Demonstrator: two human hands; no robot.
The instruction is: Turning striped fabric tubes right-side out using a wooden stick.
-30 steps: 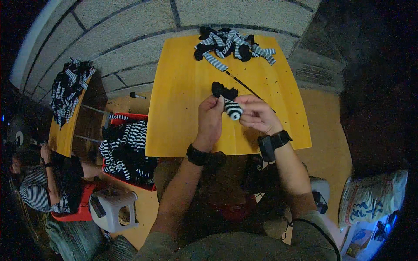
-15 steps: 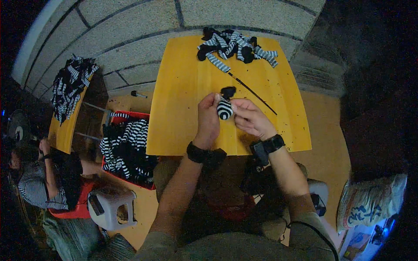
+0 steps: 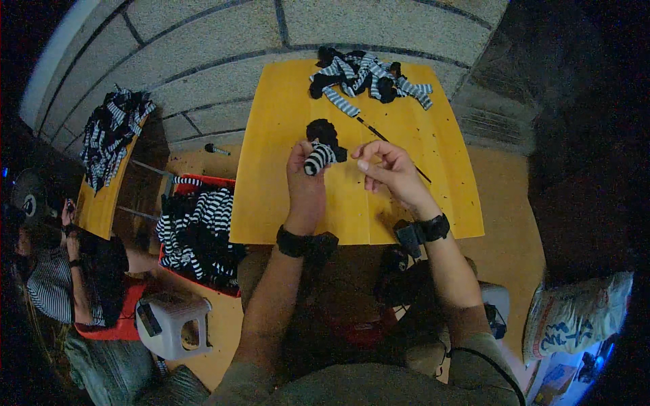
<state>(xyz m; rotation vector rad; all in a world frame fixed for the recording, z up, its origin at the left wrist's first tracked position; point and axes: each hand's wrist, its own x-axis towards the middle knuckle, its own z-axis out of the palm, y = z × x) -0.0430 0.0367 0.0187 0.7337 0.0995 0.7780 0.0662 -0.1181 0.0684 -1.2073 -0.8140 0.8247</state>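
Note:
My left hand (image 3: 305,183) grips a rolled black-and-white striped sock (image 3: 318,158) above the yellow table (image 3: 271,196); a black part of the sock (image 3: 323,130) hangs out beyond it. My right hand (image 3: 389,169) hovers just right of the roll with its fingers curled apart and nothing in it. A pile of striped and black socks (image 3: 369,74) lies at the table's far edge. A thin black rod (image 3: 389,143) lies slanted on the table behind my right hand.
A red crate full of striped socks (image 3: 196,233) stands on the floor at the left. Another person (image 3: 61,271) sits at far left beside a second yellow table with socks (image 3: 108,132). A white stool (image 3: 169,325) and a printed sack (image 3: 575,318) are nearby.
The sock has been rolled up tighter in my left hand. My right hand has let go of it and drawn off a little to the right.

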